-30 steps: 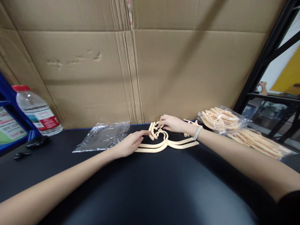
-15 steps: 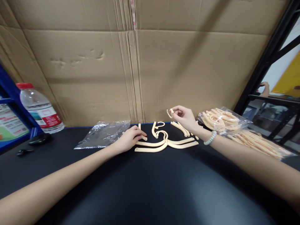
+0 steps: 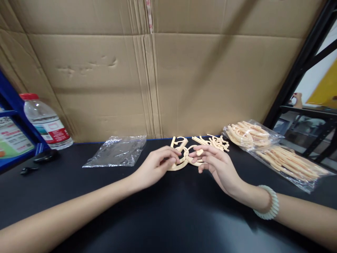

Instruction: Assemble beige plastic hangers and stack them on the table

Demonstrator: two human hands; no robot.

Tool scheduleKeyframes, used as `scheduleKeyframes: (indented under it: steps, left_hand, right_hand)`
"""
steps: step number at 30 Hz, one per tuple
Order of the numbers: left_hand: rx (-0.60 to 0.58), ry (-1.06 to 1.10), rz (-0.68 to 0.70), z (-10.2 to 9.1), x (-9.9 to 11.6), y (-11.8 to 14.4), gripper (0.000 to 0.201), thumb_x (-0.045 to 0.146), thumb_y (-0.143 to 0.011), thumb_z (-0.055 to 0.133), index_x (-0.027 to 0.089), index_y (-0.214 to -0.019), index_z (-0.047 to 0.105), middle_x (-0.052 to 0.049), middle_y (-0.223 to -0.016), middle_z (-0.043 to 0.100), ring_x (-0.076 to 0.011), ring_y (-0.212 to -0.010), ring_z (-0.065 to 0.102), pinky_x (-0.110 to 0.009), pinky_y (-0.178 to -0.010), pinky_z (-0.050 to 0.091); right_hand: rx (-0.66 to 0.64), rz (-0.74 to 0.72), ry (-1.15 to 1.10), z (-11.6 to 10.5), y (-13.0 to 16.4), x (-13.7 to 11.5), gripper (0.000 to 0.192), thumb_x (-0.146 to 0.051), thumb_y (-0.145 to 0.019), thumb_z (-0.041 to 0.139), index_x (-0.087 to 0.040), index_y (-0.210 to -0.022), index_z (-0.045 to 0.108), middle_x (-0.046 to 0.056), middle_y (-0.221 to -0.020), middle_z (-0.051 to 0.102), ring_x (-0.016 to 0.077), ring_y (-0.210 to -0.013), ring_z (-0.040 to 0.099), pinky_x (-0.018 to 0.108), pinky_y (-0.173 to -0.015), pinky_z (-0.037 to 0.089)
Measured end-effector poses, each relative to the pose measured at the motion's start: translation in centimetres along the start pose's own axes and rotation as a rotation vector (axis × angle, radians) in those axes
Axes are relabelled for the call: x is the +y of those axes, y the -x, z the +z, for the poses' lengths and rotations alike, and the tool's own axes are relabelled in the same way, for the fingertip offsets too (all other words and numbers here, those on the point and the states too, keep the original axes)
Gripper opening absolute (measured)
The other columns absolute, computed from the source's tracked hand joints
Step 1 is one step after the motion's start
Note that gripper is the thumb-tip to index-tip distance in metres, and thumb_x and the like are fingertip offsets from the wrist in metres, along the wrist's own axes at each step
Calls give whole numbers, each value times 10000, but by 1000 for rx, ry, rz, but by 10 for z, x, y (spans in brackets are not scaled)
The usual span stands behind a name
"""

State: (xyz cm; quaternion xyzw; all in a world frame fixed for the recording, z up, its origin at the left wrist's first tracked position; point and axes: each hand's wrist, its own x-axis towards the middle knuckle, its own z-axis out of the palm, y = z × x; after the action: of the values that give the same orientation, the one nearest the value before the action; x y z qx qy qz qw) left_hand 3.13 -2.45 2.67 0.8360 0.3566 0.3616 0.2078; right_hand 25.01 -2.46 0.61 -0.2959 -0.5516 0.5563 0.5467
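Note:
My left hand is closed, thumb and fingers pinching a short pale wooden-looking strip that sticks up past the fingertips. Across from it, my right hand has loosely curled fingers around a small pale piece, whose full shape is partly hidden. Between and behind both hands lie joined curved pale strips on the dark table, partly covered by my fingers. A small hooked piece rests just beyond them. Behind the right hand is a loose cluster of thin curved pieces.
Two clear bags of pale strips, a rear bag and a front bag, lie at the right. A flat clear bag is left of centre. A water bottle and a small black object stand far left. Cardboard rises behind.
My left hand has moved right, with the short strip now lifted in its fingers. The right hand has come down and nearer with the small piece, uncovering the cluster of curved pieces behind.

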Motion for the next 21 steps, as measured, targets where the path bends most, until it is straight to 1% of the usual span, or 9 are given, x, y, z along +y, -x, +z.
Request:
scheduleKeyframes:
  steps: [2,4,6,8,10,11,15,17,21]
  left_hand:
    - [-41,198,-85,10,10,6,116,229,-873,564,182,-817,654,-72,-973,626,-192,-877,636,-314,-718,552]
    - [-43,357,-177,18,14,11,62,234,-816,638,185,-796,606,-33,-892,590,-165,-798,627,-322,-723,557]
    - [-12,502,-238,24,12,16,167,221,-774,683,207,-838,530,1,-854,564,-152,-777,619,-334,-731,559]
    - [46,618,-272,28,9,18,336,204,-743,716,241,-978,478,-1,-928,564,-160,-823,623,-342,-729,565]
    - [104,674,-306,31,8,20,501,202,-722,737,268,-1117,437,-21,-1004,564,-175,-863,630,-360,-747,569]
    - [123,684,-325,32,8,20,518,209,-716,745,264,-1130,439,-25,-995,574,-182,-866,634,-371,-762,567]
    - [145,675,-335,35,12,22,257,252,-739,735,204,-838,503,0,-795,594,-182,-805,628,-378,-786,544]
    - [178,648,-302,35,13,23,234,244,-763,715,197,-748,486,12,-752,582,-172,-798,618,-351,-776,523]
    - [242,574,-257,35,13,24,250,202,-787,682,193,-667,462,26,-723,541,-161,-805,592,-302,-737,481]
  right_hand:
    - [-28,51,-58,3,5,2,219,-305,-771,638,-196,-957,678,95,-942,710,218,-823,662,285,-541,519]
    - [-19,84,-62,5,7,3,206,-343,-780,655,-191,-918,676,91,-935,699,199,-781,650,270,-517,509]
    - [-2,89,-35,6,7,4,203,-346,-750,712,-188,-869,666,73,-912,686,166,-730,627,244,-496,494]
    - [-7,75,-13,6,6,6,207,-331,-721,752,-185,-828,650,54,-885,675,141,-699,605,226,-491,482]
    - [-13,59,-10,5,5,9,218,-324,-711,768,-186,-780,615,40,-850,673,130,-688,597,222,-498,475]
    - [-16,55,-12,5,5,10,235,-317,-705,775,-191,-765,587,32,-829,676,129,-684,599,224,-505,471]
    - [-42,72,-49,4,4,15,352,-264,-681,802,-232,-846,492,-1,-777,703,140,-696,631,259,-604,485]
    - [-67,88,-55,4,4,15,374,-250,-690,797,-242,-923,505,-2,-796,714,144,-728,643,278,-668,491]
    - [-129,88,-1,4,4,14,198,-299,-732,763,-201,-814,612,20,-870,687,130,-749,607,269,-686,492]
